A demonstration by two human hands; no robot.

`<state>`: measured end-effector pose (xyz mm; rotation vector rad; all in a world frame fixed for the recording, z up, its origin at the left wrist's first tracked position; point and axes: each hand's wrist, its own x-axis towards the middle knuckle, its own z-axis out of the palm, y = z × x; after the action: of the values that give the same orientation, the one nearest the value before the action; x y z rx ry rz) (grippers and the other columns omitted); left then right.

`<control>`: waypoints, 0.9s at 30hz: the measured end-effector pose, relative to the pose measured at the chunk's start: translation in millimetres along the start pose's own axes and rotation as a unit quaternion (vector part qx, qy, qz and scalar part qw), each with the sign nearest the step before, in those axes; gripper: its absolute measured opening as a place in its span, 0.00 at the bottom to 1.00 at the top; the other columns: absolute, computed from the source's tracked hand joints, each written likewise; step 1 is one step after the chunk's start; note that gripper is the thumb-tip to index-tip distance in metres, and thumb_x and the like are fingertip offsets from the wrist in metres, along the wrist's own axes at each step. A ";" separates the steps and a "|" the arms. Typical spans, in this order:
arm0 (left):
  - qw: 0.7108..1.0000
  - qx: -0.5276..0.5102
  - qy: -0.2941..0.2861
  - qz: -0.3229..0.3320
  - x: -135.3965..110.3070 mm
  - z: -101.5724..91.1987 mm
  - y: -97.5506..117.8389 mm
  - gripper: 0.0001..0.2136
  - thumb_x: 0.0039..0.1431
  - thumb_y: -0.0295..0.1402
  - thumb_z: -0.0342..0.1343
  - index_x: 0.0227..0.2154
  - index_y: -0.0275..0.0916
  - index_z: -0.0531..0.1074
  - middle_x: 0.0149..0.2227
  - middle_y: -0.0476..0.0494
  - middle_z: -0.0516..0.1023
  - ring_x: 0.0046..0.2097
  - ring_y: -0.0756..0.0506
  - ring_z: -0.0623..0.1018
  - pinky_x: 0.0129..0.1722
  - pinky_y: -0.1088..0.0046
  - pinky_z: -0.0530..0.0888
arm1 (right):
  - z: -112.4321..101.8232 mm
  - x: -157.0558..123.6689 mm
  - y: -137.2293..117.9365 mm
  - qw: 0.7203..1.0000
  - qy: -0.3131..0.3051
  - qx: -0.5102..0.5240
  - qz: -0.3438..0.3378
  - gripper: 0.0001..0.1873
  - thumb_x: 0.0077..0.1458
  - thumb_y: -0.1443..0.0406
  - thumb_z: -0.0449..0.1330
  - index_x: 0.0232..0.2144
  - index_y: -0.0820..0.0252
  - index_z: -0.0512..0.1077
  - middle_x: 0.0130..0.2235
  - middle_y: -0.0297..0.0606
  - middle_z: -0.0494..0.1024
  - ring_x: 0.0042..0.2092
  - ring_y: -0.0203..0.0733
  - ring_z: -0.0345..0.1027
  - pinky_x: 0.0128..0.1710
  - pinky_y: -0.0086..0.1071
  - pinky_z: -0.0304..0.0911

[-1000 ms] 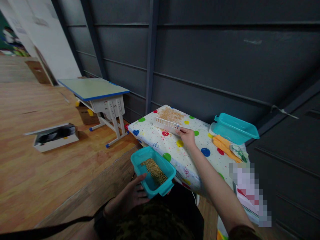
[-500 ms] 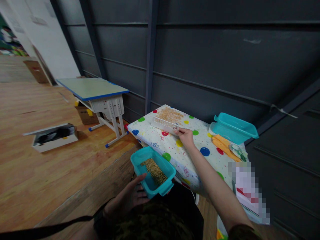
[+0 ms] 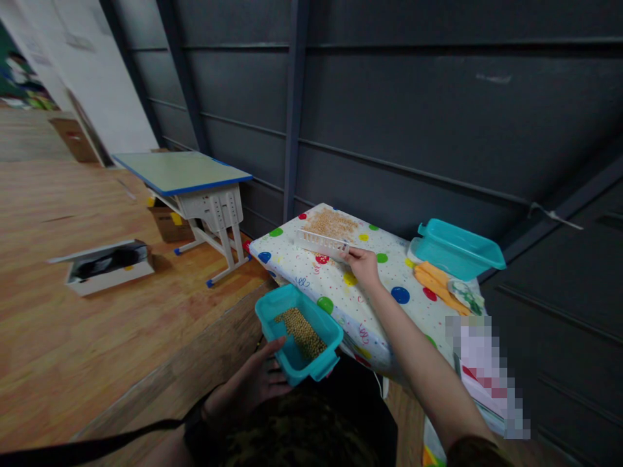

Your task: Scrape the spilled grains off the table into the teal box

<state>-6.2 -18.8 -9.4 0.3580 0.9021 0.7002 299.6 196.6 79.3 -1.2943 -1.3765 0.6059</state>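
Observation:
My left hand (image 3: 260, 376) grips the near left side of a teal plastic box (image 3: 272, 305), thumb over the rim and fingers against the outside. Inside lies a heap of soybeans (image 3: 304, 332). The box is held in front of the table's near edge. On the tabletop, my right hand (image 3: 360, 263) pinches the right end of a white slotted plastic basket (image 3: 318, 244), long and narrow. Just behind that basket, small pale tan grains (image 3: 333, 222) lie spread over the dotted tablecloth (image 3: 272, 250).
At the table's right end stand another teal box (image 3: 457, 250), an orange cloth (image 3: 435, 282) and a clear bag with something green (image 3: 466, 297). A dark panelled wall (image 3: 413, 130) runs behind. To the left are a desk (image 3: 185, 172) and an open white carton (image 3: 109, 269) on the floor.
The view has shifted very slightly. Both hands keep their grips, and the teal box, the basket and the grains look the same as before.

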 end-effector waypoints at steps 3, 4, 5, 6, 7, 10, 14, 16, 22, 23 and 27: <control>1.000 0.014 0.016 -0.019 -4.0 8.5 4.0 0.50 0.46 0.57 0.78 0.66 0.38 0.67 0.56 0.30 0.86 0.60 0.27 0.85 0.59 0.55 0.79 | -0.2 -0.4 -0.1 1.000 0.006 -0.003 -0.002 0.13 0.48 0.57 0.71 0.35 0.54 0.90 0.40 0.39 0.91 0.44 0.58 0.84 0.49 0.45 0.76; 0.999 0.020 0.021 -0.023 -6.4 12.5 5.9 0.48 0.45 0.58 0.78 0.63 0.36 0.69 0.56 0.28 0.86 0.61 0.26 0.85 0.59 0.56 0.79 | -0.4 -0.6 -0.2 1.000 0.006 -0.006 0.000 0.12 0.48 0.57 0.71 0.34 0.54 0.90 0.40 0.39 0.91 0.44 0.58 0.85 0.50 0.46 0.76; 0.999 0.021 0.021 -0.020 -8.9 16.1 7.7 0.46 0.46 0.58 0.77 0.62 0.35 0.70 0.56 0.28 0.86 0.61 0.26 0.84 0.59 0.56 0.80 | -0.8 -0.8 -0.4 1.000 0.004 -0.008 0.001 0.12 0.47 0.57 0.71 0.33 0.54 0.90 0.40 0.39 0.91 0.44 0.58 0.85 0.50 0.46 0.76; 1.000 0.022 0.012 -0.016 -11.1 18.9 9.1 0.44 0.48 0.58 0.76 0.61 0.35 0.70 0.56 0.27 0.86 0.62 0.26 0.84 0.59 0.56 0.79 | -1.4 -0.9 -0.6 1.000 0.000 -0.009 0.002 0.12 0.47 0.57 0.71 0.33 0.54 0.90 0.39 0.39 0.91 0.43 0.58 0.84 0.50 0.46 0.76; 1.000 0.024 0.012 -0.016 -12.7 20.5 9.9 0.44 0.49 0.58 0.76 0.61 0.35 0.70 0.55 0.28 0.87 0.62 0.26 0.83 0.60 0.55 0.79 | -2.2 -1.0 -0.8 1.000 -0.005 -0.008 0.003 0.13 0.46 0.57 0.71 0.33 0.55 0.90 0.39 0.39 0.91 0.43 0.57 0.84 0.49 0.46 0.76; 1.000 0.020 0.007 -0.008 -12.1 17.2 8.9 0.47 0.50 0.57 0.76 0.65 0.36 0.67 0.53 0.30 0.88 0.62 0.25 0.84 0.63 0.51 0.77 | -4.8 -0.5 -2.2 1.000 -0.006 0.000 0.006 0.15 0.45 0.56 0.72 0.34 0.56 0.90 0.38 0.40 0.91 0.40 0.55 0.83 0.45 0.45 0.75; 1.000 0.002 0.012 -0.008 -5.3 7.4 4.0 0.51 0.50 0.55 0.76 0.71 0.40 0.60 0.53 0.31 0.87 0.58 0.27 0.86 0.63 0.48 0.77 | -7.4 0.4 -4.4 1.000 0.007 0.003 0.005 0.16 0.45 0.54 0.73 0.32 0.58 0.90 0.36 0.41 0.90 0.39 0.53 0.82 0.42 0.43 0.74; 1.000 -0.001 0.014 -0.005 -4.7 7.7 3.8 0.52 0.48 0.56 0.77 0.71 0.39 0.61 0.54 0.30 0.86 0.58 0.27 0.86 0.63 0.48 0.77 | -8.0 0.3 -4.9 1.000 -0.001 0.002 0.008 0.16 0.44 0.53 0.73 0.32 0.58 0.90 0.35 0.41 0.89 0.38 0.52 0.81 0.41 0.43 0.74; 1.000 0.010 0.015 -0.007 -17.2 24.2 12.7 0.48 0.41 0.58 0.80 0.60 0.37 0.71 0.51 0.30 0.85 0.58 0.26 0.85 0.63 0.49 0.76 | -10.7 -1.0 -8.4 0.999 -0.046 0.011 0.022 0.18 0.41 0.51 0.76 0.30 0.58 0.89 0.32 0.39 0.87 0.35 0.50 0.79 0.40 0.42 0.74; 1.000 0.008 0.013 -0.002 -19.3 26.4 14.0 0.45 0.43 0.58 0.79 0.58 0.37 0.72 0.50 0.31 0.85 0.57 0.27 0.85 0.63 0.49 0.76 | -12.2 -1.3 -9.8 0.998 -0.048 0.017 0.023 0.19 0.41 0.51 0.77 0.30 0.59 0.89 0.32 0.40 0.87 0.35 0.50 0.79 0.40 0.43 0.74; 1.000 0.010 0.011 -0.006 -23.2 32.0 15.3 0.40 0.44 0.56 0.80 0.54 0.37 0.75 0.48 0.32 0.86 0.56 0.27 0.86 0.61 0.50 0.77 | -26.7 -8.6 -16.0 1.000 -0.010 0.024 0.012 0.21 0.43 0.49 0.76 0.33 0.59 0.89 0.36 0.42 0.88 0.37 0.51 0.80 0.42 0.43 0.75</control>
<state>3.9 -23.6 31.5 0.3619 0.9326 0.6856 316.6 176.4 97.7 -1.2710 -1.3565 0.6649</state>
